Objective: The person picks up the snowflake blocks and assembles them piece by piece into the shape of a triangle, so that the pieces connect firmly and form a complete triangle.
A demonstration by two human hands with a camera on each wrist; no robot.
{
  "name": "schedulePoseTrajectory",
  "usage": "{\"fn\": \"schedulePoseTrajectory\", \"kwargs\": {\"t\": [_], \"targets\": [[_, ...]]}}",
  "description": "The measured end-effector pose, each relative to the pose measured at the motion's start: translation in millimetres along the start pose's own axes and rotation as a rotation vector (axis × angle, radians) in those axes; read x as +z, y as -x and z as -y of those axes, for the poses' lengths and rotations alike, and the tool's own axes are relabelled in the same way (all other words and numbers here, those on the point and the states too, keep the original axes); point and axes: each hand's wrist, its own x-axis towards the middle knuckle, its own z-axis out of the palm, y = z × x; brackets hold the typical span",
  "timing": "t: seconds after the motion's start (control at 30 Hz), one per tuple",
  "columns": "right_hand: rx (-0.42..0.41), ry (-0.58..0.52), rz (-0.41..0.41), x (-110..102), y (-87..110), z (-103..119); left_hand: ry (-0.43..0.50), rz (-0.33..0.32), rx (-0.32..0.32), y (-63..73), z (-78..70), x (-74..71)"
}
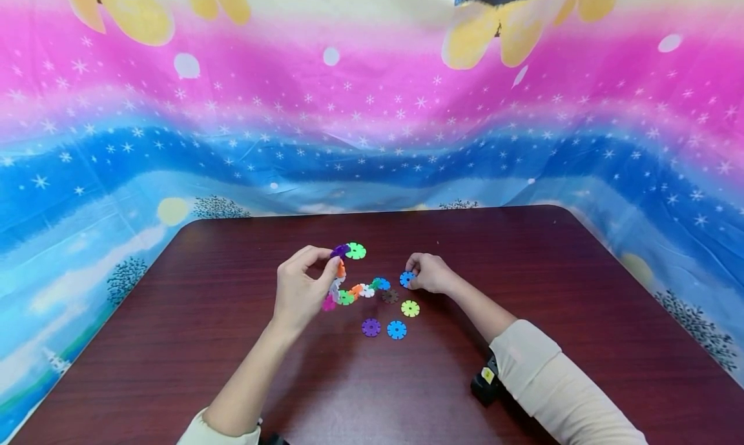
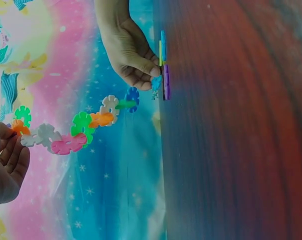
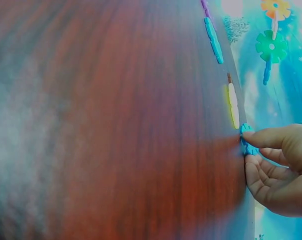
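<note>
My left hand [image 1: 302,287] pinches the upper end of a chain of notched plastic discs [image 2: 82,127], near its purple disc [image 1: 339,252] and orange disc [image 2: 19,127]. The chain hangs in the air and curves toward the right. A light green disc [image 1: 356,250] tops it, and a blue disc with a green one joined to it ends the lower side. Over on the right, my right hand [image 1: 431,274] pinches a separate blue notched disc [image 1: 406,279] between thumb and fingers, close to the tabletop.
Loose discs lie flat on the dark wooden table [image 1: 192,341]: a yellow-green one [image 1: 410,309], a brown one [image 1: 390,296], a purple one [image 1: 371,327] and another blue one [image 1: 397,330]. Behind the table hangs a patterned cloth [image 1: 372,122]. A black wrist device [image 1: 485,384] is by the right sleeve.
</note>
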Motion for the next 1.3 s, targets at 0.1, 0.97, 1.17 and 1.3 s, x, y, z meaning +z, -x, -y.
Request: {"fn": "schedulePoseTrajectory", "kwargs": {"t": [0.1, 0.97, 1.17, 1.3], "targets": [[-0.007, -0.013, -0.012, -0.6, 0.7, -0.4, -0.002, -0.002, 0.000, 0.2, 0.7, -0.1], [-0.182, -0.569, -0.204, -20.5, 30.5, 15.1, 0.057, 0.048, -0.007, 2.3, -0.3, 7.4], [-0.251, -0.652, -0.218, -24.3, 47.3, 35.2, 0.082, 0.075, -0.017, 1.8, -2.6, 10.2], [-0.312, -0.658, -0.226, -25.1, 57.8, 47.2, 0.090, 0.083, -0.013, 2.1, -2.8, 12.1]]}}
